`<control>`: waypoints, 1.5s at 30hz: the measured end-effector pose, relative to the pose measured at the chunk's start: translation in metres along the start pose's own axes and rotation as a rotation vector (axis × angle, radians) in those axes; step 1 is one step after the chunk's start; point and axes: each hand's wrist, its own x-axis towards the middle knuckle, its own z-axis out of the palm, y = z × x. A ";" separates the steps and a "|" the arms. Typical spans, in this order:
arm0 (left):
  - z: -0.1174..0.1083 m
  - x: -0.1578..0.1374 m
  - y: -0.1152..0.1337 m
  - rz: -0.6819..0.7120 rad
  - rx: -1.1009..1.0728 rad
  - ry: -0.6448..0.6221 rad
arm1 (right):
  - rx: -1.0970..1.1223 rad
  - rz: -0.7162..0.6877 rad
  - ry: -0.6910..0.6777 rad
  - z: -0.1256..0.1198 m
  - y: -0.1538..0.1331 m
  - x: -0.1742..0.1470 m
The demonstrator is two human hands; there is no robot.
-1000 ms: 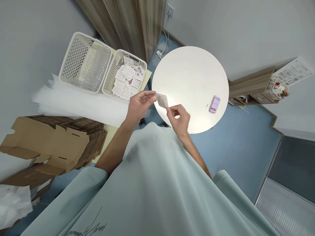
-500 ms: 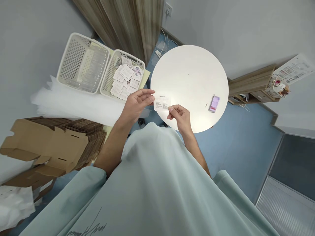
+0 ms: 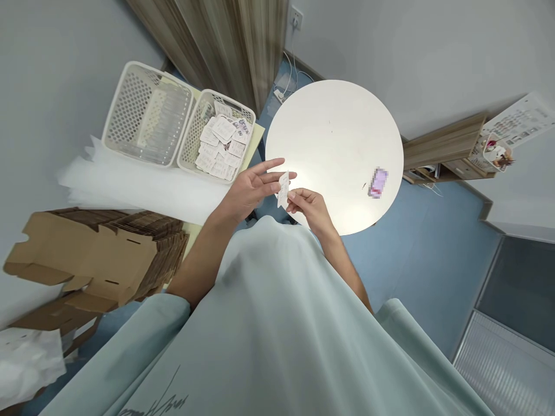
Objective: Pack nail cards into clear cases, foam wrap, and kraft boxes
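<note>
1. Head view: one printed card [image 3: 283,189] is in the right hand [image 3: 313,208], held off the worktop [image 3: 333,127], so the handling of this card looks partway, with setting it down not yet done.
2. A pile of cards [image 3: 221,144] lies in a basket [image 3: 189,149], left of the grip and beyond it; whether those are finished or waiting cannot be told.
3. The right grip is a pinch: thumb and forefinger clasp the card's near right corner, the other fingers curled. The card stands tilted, showing narrow; whether it is folded is unclear.
4. The left hand [image 3: 248,192], just left of the grip, is loosely spread, its fingers reaching past the card; whether its thumb touches the card is unclear.
5. Both forearms slant inward from the person's sides, meeting near the worktop's near left edge.
</note>
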 end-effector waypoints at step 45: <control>0.002 0.002 -0.004 0.046 0.279 0.325 | -0.243 -0.233 0.190 -0.014 0.008 0.000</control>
